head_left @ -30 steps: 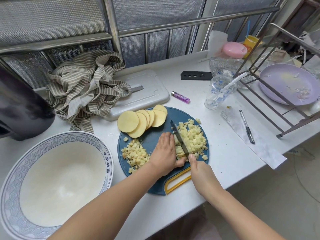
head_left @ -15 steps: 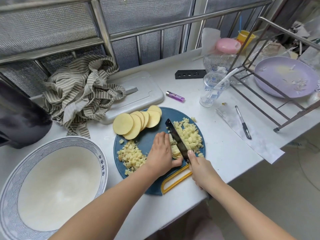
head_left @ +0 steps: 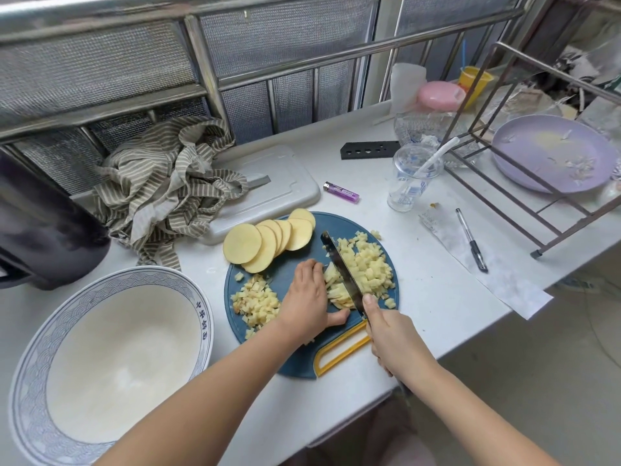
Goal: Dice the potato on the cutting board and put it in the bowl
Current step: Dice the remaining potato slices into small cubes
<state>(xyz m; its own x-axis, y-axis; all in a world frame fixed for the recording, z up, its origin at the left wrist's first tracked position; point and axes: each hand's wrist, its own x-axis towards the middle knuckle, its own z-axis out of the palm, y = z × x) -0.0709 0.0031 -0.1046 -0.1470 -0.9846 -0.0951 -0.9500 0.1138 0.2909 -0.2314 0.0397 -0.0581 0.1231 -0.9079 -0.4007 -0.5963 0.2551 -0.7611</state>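
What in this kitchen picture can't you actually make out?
All in the head view:
Knife handle: buried in the right hand.
Potato being cut: mostly covered by the left hand.
Dark vessel: cut off by the left edge.
Metal piece on the white board: rest hidden under the striped cloth.
Bowl lettering: too small to read.

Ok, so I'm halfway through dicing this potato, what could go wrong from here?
1. The left hand holds the potato strips right against the knife blade, thumb sticking out near the blade's heel; a slip could nick it.
2. The diced pile sits close to the right rim of the cutting board, so chopping may scatter cubes onto the counter.
3. The board's yellow handle lies near the counter's front edge; pressure from the right hand might shift it.
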